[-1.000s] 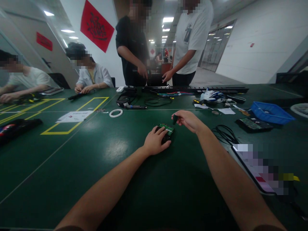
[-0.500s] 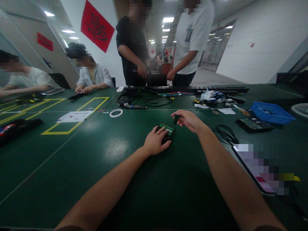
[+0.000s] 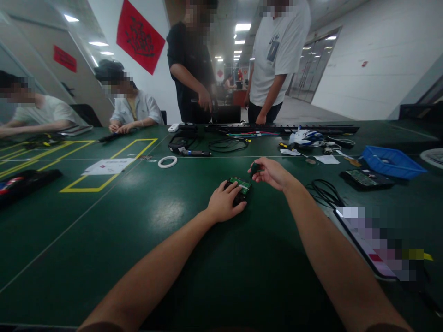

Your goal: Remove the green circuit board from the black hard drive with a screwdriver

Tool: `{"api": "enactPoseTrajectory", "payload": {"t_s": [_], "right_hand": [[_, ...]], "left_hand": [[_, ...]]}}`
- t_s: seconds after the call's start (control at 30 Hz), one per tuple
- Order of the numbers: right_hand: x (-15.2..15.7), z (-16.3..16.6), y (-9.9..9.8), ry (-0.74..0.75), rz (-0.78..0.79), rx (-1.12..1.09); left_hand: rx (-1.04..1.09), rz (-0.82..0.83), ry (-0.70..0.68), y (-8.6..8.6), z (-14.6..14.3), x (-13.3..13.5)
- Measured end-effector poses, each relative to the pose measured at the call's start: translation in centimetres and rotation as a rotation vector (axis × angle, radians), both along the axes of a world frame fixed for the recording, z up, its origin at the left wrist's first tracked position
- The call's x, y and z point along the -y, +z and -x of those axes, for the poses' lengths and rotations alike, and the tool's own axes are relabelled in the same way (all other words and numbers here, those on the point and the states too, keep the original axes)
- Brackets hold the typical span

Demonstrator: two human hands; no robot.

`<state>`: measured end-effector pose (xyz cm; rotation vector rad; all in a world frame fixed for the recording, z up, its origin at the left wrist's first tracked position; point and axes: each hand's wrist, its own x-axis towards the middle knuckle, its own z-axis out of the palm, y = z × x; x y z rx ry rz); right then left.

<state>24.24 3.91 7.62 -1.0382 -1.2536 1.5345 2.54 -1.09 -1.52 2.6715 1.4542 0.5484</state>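
Note:
Near the middle of the green table lies a small black device with a green circuit board (image 3: 244, 185) on top. My left hand (image 3: 223, 203) holds it against the table, fingers spread over the board and thumb along the near edge; the palm hides its left part. To the right, my right hand (image 3: 272, 174) is closed, thumb and fingers pinching the dark handle of what looks like a small screwdriver (image 3: 255, 170). The handle leans just above the board's far right corner. Its thin tip is too faint to make out against the table.
On the right are another black device with a board (image 3: 367, 179), a blue tray (image 3: 392, 161), a coiled black cable (image 3: 323, 192) and a tablet-like screen (image 3: 367, 244). A tape roll (image 3: 167, 162) and paper (image 3: 108, 167) lie left. Other people sit and stand beyond.
My right hand has barely shifted, and the handle it pinches has turned slightly. The left hand and the board stay put. A standing person opposite has lowered a hand.

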Motion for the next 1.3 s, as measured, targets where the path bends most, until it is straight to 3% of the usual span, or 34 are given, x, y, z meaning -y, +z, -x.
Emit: {"api": "enactPoseTrajectory", "payload": {"t_s": [0.37, 0.87, 1.13, 1.3], "right_hand": [[-0.63, -0.47, -0.44, -0.027, -0.065, 0.131], [-0.42, -0.02, -0.39, 0.004, 0.043, -0.049], [-0.26, -0.28, -0.17, 0.052, -0.035, -0.001], [-0.38, -0.33, -0.02, 0.007, -0.102, 0.054]], "left_hand": [[0.015, 0.018, 0.004, 0.05, 0.01, -0.03], [0.002, 0.003, 0.004, 0.08, -0.02, -0.04], [0.008, 0.008, 0.008, 0.04, -0.04, -0.01], [0.014, 0.013, 0.006, 0.1, 0.04, 0.03]]}}
